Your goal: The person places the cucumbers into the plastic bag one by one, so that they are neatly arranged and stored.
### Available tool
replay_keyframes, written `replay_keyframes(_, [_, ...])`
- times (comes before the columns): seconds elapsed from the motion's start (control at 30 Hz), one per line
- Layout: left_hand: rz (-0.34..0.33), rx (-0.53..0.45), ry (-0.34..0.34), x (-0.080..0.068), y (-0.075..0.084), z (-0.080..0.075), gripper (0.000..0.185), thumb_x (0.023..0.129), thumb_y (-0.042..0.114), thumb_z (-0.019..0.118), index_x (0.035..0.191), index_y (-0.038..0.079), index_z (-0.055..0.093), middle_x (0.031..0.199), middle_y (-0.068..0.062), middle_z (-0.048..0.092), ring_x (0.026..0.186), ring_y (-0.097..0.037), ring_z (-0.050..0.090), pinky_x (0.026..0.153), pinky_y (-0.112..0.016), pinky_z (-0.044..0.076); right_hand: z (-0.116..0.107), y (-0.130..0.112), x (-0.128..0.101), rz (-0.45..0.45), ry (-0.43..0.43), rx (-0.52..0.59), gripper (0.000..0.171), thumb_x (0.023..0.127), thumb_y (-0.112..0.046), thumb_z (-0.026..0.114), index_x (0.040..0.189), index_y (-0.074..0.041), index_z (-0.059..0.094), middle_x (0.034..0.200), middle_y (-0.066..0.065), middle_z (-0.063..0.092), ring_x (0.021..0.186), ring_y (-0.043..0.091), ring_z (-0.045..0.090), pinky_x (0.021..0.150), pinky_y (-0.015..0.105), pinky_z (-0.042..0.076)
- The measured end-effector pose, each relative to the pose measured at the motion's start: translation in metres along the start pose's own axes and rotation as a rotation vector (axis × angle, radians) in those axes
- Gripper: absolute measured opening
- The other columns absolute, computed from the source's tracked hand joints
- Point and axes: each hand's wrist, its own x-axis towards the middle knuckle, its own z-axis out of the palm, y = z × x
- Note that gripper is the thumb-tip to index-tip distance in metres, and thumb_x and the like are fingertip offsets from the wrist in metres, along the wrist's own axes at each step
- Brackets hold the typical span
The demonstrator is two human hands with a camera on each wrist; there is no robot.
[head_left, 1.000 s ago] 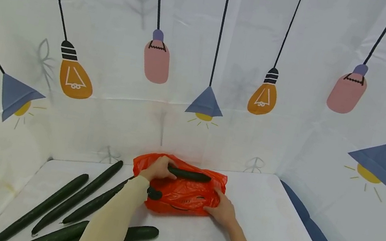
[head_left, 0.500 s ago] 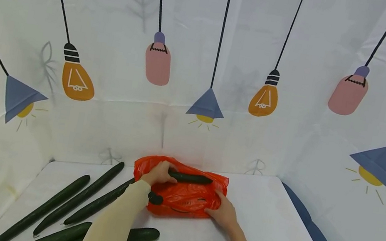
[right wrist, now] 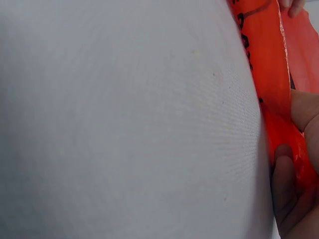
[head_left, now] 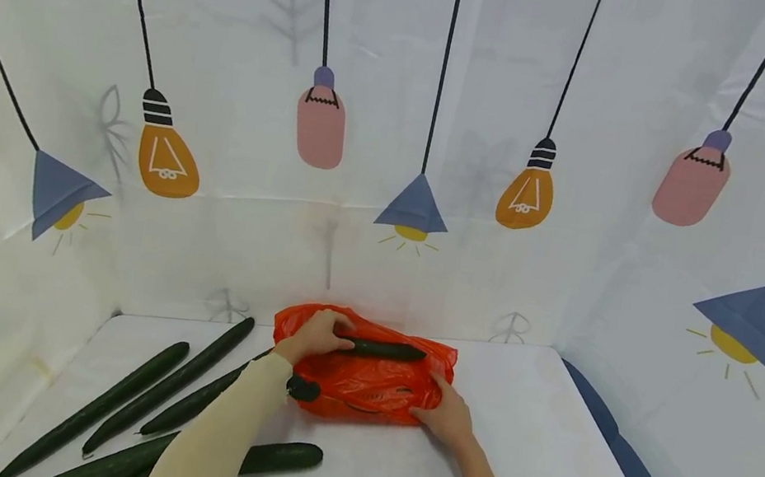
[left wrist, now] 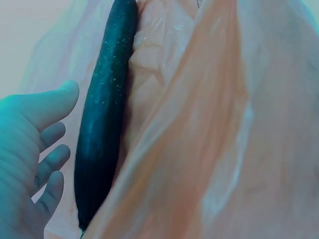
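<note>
While the left hand [head_left: 318, 334] grips one end of a cucumber [head_left: 380, 348], its fingers curled about it in the head view, the far end lies along the top of the orange bag [head_left: 366, 386], just past the fingertips. The left wrist view shows the cucumber [left wrist: 102, 124] lying against the crumpled plastic [left wrist: 199, 139] with the fingers [left wrist: 50, 164] loose beside it, so the grip looks light, seemingly steering more than clamping. The right hand [head_left: 447, 417] pinches the bag's near right corner; in the right wrist view its fingers [right wrist: 286, 189] fold over the plastic edge [right wrist: 271, 74], likely so the thin bag stays put and keeps its mouth slack on the white cloth [head_left: 547, 431]. The bag lies flat between the two hands, touching both. Left of the left forearm, four more cucumbers [head_left: 171, 384] lie on the cloth, well apart from the bag, one of them [head_left: 280, 456] passing under the sleeve. Behind the hands hangs a backdrop printed with lamps [head_left: 413, 206].
</note>
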Motion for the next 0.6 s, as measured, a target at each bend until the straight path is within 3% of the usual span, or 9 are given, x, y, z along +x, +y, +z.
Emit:
replay_keyframes(0.37, [-0.030, 0.019, 0.001, -0.021, 0.015, -0.023, 0.026, 0.085, 0.022, 0.077, 0.109, 0.013, 0.072, 0.099, 0.002, 0.065, 0.088, -0.016, 0.057, 0.081, -0.034, 0.049, 0.001, -0.003, -0.003, 0.003, 0.009, -0.034, 0.080, 0.080, -0.025, 0.081, 0.147, -0.007, 0.041, 0.142, 0.020, 0.047, 0.127, 0.041, 0.044, 0.099, 0.060, 0.037])
replay_keyframes(0.6, [0.033, 0.062, -0.012, -0.035, 0.020, -0.033, 0.028, 0.086, 0.019, 0.077, 0.111, 0.009, 0.071, 0.104, -0.007, 0.067, 0.091, -0.023, 0.059, 0.081, -0.036, 0.049, -0.003, -0.009, -0.002, -0.009, -0.018, -0.020, 0.077, 0.084, -0.023, 0.077, 0.147, -0.004, 0.038, 0.145, 0.020, 0.043, 0.132, 0.040, 0.039, 0.103, 0.058, 0.033])
